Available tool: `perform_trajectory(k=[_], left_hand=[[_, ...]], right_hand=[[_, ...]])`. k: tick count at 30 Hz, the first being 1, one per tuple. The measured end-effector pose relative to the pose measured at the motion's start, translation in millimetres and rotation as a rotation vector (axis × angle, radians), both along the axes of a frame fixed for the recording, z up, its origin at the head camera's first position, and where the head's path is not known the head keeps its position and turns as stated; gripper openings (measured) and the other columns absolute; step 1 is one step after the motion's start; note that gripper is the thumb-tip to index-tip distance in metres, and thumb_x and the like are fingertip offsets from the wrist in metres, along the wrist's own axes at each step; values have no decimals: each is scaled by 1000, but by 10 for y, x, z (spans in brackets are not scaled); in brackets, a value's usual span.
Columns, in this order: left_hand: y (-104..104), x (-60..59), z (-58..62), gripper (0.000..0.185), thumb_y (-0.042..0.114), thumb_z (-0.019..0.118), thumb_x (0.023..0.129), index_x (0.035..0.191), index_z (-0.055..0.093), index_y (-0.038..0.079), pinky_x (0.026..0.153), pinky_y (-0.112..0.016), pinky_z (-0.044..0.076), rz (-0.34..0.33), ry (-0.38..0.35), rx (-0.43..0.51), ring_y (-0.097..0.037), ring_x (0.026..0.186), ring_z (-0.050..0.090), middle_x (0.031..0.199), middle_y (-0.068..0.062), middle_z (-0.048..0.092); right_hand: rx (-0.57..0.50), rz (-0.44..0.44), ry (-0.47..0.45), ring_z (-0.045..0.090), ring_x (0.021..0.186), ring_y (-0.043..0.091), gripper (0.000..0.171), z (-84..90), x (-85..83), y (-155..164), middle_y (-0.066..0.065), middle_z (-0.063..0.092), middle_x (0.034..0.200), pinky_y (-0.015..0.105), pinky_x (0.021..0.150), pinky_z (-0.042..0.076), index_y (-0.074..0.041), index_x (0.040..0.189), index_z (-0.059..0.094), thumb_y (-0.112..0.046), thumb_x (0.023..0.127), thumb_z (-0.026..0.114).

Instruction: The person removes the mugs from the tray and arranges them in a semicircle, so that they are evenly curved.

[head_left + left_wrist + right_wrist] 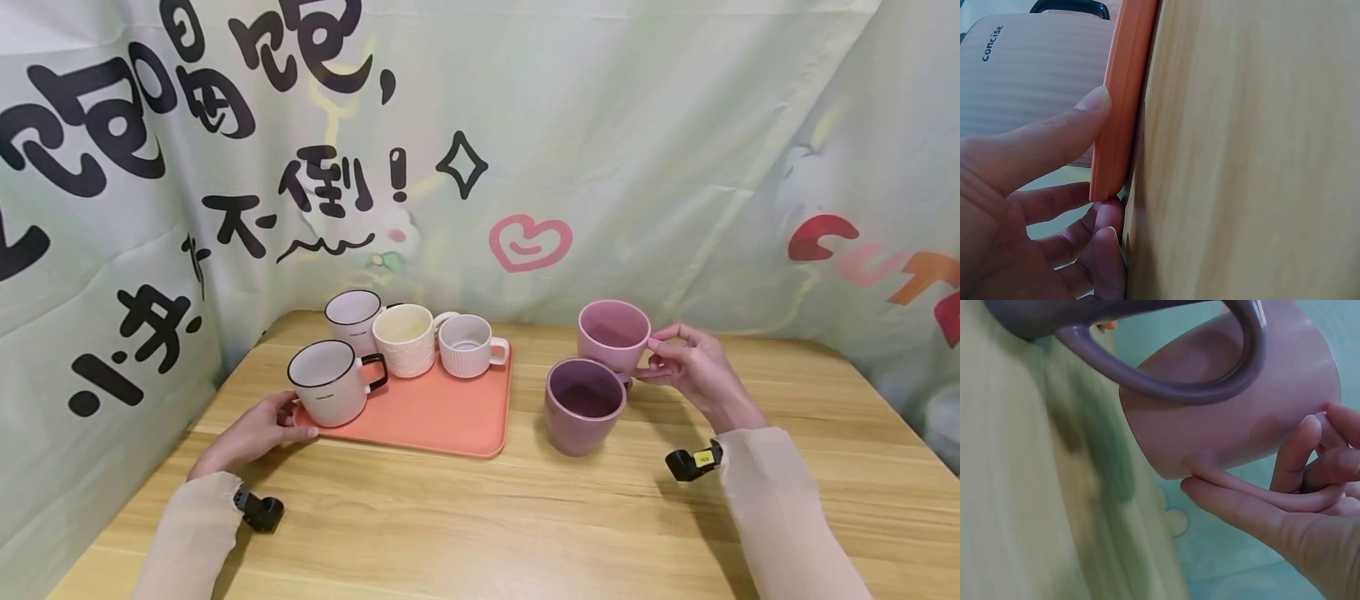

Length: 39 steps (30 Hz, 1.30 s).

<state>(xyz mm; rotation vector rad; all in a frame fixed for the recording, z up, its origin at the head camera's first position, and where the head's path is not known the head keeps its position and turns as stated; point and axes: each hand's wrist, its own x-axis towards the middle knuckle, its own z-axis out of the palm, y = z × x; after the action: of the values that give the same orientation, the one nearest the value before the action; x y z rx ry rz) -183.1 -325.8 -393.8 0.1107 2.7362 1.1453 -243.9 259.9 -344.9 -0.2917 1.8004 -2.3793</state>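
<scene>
My left hand [262, 431] holds the front left corner of an orange tray [435, 417]. In the left wrist view its thumb [1054, 140] lies on the tray's rim, with the fingers curled at the corner. A white mug with a black rim and handle [330, 400] stands beside that hand on the tray. My right hand [693, 371] grips the handle of a pink mug [615, 333]. In the right wrist view this mug is tilted, and its base appears raised off the table. A purple mug [581, 417] stands in front of it, partly covering it in the head view.
Toward the tray's back stand another black-rimmed white mug [352, 321], a cream embossed mug [405, 346] and a small ribbed white cup [465, 350]. The wooden table [465, 533] meets a printed curtain [637, 167] behind and on the left.
</scene>
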Motion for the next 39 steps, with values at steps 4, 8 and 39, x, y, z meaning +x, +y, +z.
perform_trajectory(k=[4,8,39], left_hand=[[-1,1,-4,79,16,78,91,143,33,-21,65,-32,42,-4,4,11,-29,89,49,98,-15,53],[-1,2,0,78,16,78,91,143,33,-20,64,-32,42,-4,2,16,-28,88,49,97,-14,52],[-10,-16,5,80,19,78,92,143,31,-21,65,-33,43,-9,-3,-34,-28,87,49,97,-14,52]], right_hand=[[20,9,-7,67,63,19,25,-72,-20,26,8,63,73,43,75,59,-6,91,66,8,101,49],[18,34,-24,65,62,18,28,-164,-47,57,7,63,71,45,75,59,-7,90,65,8,103,45],[105,87,-129,53,65,17,24,-220,-140,184,0,50,65,51,85,55,-10,90,65,-3,106,49]])
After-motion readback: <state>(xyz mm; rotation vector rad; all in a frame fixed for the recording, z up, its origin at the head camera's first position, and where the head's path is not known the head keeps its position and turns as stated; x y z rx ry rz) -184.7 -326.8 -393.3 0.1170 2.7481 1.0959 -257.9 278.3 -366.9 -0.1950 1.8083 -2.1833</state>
